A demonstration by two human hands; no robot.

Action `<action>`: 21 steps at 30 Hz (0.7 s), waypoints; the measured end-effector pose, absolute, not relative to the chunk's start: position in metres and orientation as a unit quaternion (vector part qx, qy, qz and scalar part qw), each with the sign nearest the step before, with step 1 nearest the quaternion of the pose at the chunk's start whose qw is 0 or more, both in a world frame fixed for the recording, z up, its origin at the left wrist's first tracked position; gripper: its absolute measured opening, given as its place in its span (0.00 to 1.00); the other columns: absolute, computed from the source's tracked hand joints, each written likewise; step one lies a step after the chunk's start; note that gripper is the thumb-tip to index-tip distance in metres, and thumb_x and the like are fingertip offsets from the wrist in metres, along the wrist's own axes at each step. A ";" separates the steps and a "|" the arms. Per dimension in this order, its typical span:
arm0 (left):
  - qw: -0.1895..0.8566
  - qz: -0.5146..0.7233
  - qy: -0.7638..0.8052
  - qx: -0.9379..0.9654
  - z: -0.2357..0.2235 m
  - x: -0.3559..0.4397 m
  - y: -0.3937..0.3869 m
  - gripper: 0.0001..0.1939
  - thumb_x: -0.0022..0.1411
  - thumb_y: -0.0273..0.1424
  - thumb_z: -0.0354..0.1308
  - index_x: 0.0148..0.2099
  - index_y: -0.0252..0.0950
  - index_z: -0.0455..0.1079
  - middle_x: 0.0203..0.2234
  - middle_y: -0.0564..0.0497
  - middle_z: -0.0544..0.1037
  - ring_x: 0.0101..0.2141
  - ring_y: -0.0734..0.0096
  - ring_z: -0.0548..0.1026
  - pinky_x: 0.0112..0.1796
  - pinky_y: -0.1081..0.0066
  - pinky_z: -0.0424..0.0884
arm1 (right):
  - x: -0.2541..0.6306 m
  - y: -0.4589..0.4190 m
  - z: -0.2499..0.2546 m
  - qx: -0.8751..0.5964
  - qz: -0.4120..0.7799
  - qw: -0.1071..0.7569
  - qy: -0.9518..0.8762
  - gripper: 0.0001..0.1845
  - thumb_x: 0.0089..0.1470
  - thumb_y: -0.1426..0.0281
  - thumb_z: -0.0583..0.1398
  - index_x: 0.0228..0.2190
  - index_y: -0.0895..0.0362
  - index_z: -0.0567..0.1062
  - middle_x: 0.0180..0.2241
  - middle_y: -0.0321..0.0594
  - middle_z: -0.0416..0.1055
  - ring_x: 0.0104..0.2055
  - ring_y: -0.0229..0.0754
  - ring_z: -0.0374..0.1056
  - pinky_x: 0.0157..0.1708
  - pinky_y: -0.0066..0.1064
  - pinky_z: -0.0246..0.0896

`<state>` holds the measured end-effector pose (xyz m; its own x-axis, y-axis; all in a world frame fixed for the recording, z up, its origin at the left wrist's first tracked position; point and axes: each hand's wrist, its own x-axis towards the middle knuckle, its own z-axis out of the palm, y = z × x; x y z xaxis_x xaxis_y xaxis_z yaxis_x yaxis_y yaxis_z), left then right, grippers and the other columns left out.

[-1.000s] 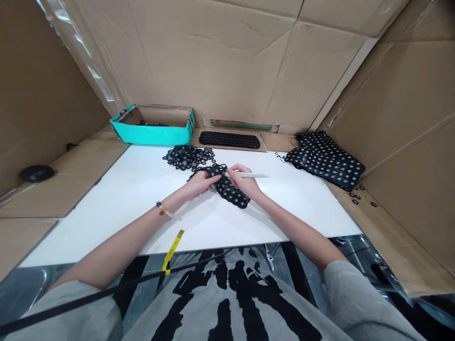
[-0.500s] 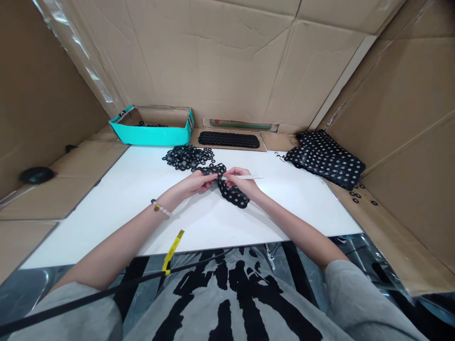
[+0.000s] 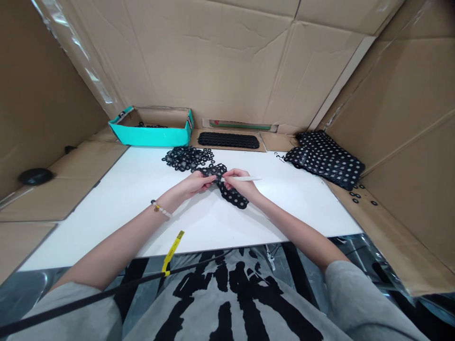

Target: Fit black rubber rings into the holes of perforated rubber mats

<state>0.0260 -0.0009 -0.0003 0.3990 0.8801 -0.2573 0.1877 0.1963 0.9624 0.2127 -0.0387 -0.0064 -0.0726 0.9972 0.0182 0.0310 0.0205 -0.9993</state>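
Our left hand [image 3: 194, 184] and right hand [image 3: 241, 185] close together, pinching a soft, light-looking black perforated strip [image 3: 232, 199] by its edge; the right also grips a white stylus [image 3: 247, 179].

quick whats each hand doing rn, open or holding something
Left hand: closed, holding a black perforated rubber sheet.
Right hand: closed, holding a slender white stylus.

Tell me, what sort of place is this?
Probably a makeshift workstation for handling small parts. Cardboard sheets wall in a white table, which holds a heap of small black rings, with stacked black dotted sheets and a teal-edged cardboard tray close by.
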 end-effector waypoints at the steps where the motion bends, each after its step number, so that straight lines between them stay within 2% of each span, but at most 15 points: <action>1: 0.607 0.288 0.473 0.570 0.000 0.026 -0.001 0.23 0.46 0.42 0.70 0.18 0.34 0.61 0.15 0.53 0.65 0.16 0.81 0.57 0.18 0.76 0.48 | 0.211 -0.039 -0.008 -0.498 0.495 0.473 -0.533 0.05 0.45 0.71 0.61 0.28 0.57 0.75 0.23 0.34 0.74 0.24 0.34 0.68 0.27 0.26 0.66; 7: 0.575 0.291 0.476 0.598 -0.003 0.028 -0.003 0.20 0.48 0.39 0.68 0.18 0.34 0.63 0.13 0.54 0.65 0.16 0.80 0.58 0.18 0.75 0.49 | 0.204 -0.041 -0.018 -0.558 0.452 0.434 -0.544 0.02 0.47 0.71 0.60 0.27 0.55 0.74 0.24 0.35 0.74 0.24 0.37 0.69 0.24 0.27 0.65; 12: 0.578 0.292 0.476 0.595 -0.004 0.029 0.001 0.17 0.51 0.37 0.66 0.20 0.33 0.66 0.15 0.51 0.69 0.17 0.78 0.61 0.19 0.75 0.54 | 0.209 -0.033 -0.019 -0.564 0.437 0.427 -0.556 0.02 0.47 0.70 0.61 0.27 0.55 0.74 0.21 0.33 0.72 0.23 0.35 0.68 0.23 0.25 0.63; 16: 0.621 0.312 0.475 0.539 0.001 0.030 0.002 0.13 0.51 0.35 0.66 0.25 0.31 0.70 0.22 0.45 0.76 0.22 0.74 0.69 0.22 0.74 0.60 | 0.228 -0.021 -0.005 -0.518 0.525 0.456 -0.497 0.06 0.47 0.69 0.63 0.23 0.58 0.73 0.20 0.34 0.70 0.21 0.33 0.66 0.21 0.22 0.61; 19: 0.695 0.356 0.423 0.460 0.007 0.032 -0.001 0.10 0.49 0.32 0.67 0.32 0.31 0.73 0.29 0.45 0.78 0.28 0.70 0.73 0.28 0.72 0.68 | 0.242 -0.015 0.005 -0.455 0.597 0.496 -0.436 0.05 0.47 0.69 0.63 0.26 0.58 0.73 0.29 0.37 0.74 0.26 0.34 0.72 0.22 0.21 0.62; 21: 0.719 0.388 0.388 0.426 0.009 0.034 -0.003 0.10 0.48 0.31 0.66 0.34 0.32 0.73 0.31 0.47 0.78 0.29 0.70 0.73 0.32 0.70 0.71 | 0.247 -0.013 0.007 -0.423 0.652 0.476 -0.412 0.04 0.47 0.71 0.64 0.27 0.57 0.72 0.32 0.37 0.74 0.29 0.37 0.74 0.22 0.21 0.63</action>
<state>0.0343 -0.0028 0.0092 0.3974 0.8892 -0.2266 -0.2282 0.3349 0.9142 0.2469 -0.0134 0.0069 -0.1894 0.9688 -0.1602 -0.2724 -0.2085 -0.9393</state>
